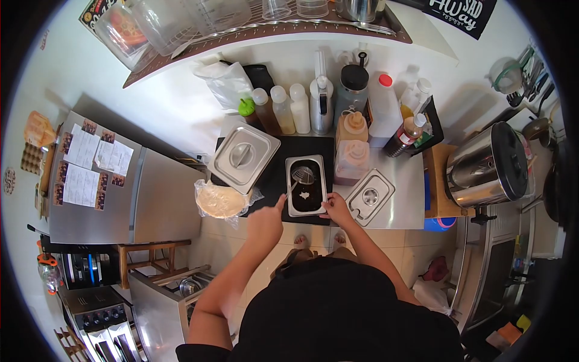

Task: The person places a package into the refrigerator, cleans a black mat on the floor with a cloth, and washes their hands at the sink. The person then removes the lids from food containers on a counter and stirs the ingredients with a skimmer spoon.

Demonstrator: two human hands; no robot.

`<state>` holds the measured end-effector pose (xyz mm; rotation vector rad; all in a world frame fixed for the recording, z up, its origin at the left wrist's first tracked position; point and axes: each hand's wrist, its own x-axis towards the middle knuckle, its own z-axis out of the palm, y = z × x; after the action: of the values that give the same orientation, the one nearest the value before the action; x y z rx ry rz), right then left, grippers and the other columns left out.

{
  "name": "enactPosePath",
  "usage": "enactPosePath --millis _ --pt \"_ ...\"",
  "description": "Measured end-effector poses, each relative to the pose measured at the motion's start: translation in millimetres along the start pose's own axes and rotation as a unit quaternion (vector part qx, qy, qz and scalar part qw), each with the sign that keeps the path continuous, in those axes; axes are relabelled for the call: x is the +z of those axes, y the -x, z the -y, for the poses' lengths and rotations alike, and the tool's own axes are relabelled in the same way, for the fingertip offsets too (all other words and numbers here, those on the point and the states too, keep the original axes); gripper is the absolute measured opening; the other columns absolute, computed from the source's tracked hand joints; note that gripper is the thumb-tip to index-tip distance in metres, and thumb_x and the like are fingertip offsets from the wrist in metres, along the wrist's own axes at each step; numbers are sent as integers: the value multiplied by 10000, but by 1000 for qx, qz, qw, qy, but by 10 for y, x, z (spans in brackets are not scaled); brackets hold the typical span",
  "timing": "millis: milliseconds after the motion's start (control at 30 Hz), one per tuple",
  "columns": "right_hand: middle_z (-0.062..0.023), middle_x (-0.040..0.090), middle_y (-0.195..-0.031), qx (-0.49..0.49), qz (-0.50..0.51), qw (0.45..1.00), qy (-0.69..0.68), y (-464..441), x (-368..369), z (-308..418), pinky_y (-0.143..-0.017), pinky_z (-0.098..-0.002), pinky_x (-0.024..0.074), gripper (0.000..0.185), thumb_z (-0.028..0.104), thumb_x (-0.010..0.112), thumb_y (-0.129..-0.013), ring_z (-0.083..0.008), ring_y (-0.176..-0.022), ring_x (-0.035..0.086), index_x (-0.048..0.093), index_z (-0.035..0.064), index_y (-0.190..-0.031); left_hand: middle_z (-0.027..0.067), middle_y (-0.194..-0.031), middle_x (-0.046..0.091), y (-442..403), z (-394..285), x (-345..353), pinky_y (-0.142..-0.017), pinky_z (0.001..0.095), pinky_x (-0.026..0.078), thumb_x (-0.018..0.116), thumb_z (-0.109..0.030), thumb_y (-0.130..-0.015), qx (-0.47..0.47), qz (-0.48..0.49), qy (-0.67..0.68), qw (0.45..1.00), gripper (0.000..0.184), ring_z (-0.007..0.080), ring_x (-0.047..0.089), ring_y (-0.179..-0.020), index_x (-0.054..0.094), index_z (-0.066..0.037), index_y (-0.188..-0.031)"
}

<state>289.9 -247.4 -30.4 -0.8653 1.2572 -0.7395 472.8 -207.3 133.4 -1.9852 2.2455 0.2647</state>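
A rectangular steel food pan point(324, 192) stands on the black mat, with dark contents and a small pale patch in it. Inside lies the perforated bowl of a slotted ladle point(303, 175), its handle slanting over the pan's left rim. My left hand point(267, 221) is closed at that handle's end, thumb pointing up along it. With fingers and thumb, my right hand point(338, 209) grips the pan's lower right rim. To the right lies a notched steel lid point(370, 196). A larger steel lid point(244, 157) rests at the left, beside a plastic-wrapped pale bundle point(222, 200).
Squeeze bottles point(281, 108), a dark tumbler point(353, 84) and a red-capped jug point(384, 108) line the wall. Two pump-type bottles point(352, 158) stand close right of the pan. A large steel pot point(485, 166) is farther right. A fridge point(99, 205) stands left.
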Motion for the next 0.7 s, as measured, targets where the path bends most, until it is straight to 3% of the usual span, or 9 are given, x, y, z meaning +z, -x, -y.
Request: enactPosePath --millis 400,533,700 --pt "-18 407 -638 -4 13 999 32 44 -24 86 -540 -312 537 207 -12 493 -766 -95 -543 454 395 -1 -948 57 -595 572 -558 -74 514 -430 298 442 493 -107 -718 46 -1 -115 992 458 188 576 -516 428 -102 -1172" --pt "-17 396 -622 -5 14 999 50 26 -43 150 -522 -305 538 224 -16 499 -761 -94 -536 450 389 -1 -955 39 -626 590 -735 -151 528 -421 299 443 492 -117 -730 61 6 -135 989 348 190 591 -557 517 -84 -1076" --pt "-38 413 -637 -19 8 999 41 6 -29 51 -481 -303 533 213 -24 517 -745 -128 -550 481 409 -3 -928 111 -728 614 -1167 -257 122 -537 294 479 498 -108 -715 151 124 -195 961 146 212 613 -679 634 -93 -766"
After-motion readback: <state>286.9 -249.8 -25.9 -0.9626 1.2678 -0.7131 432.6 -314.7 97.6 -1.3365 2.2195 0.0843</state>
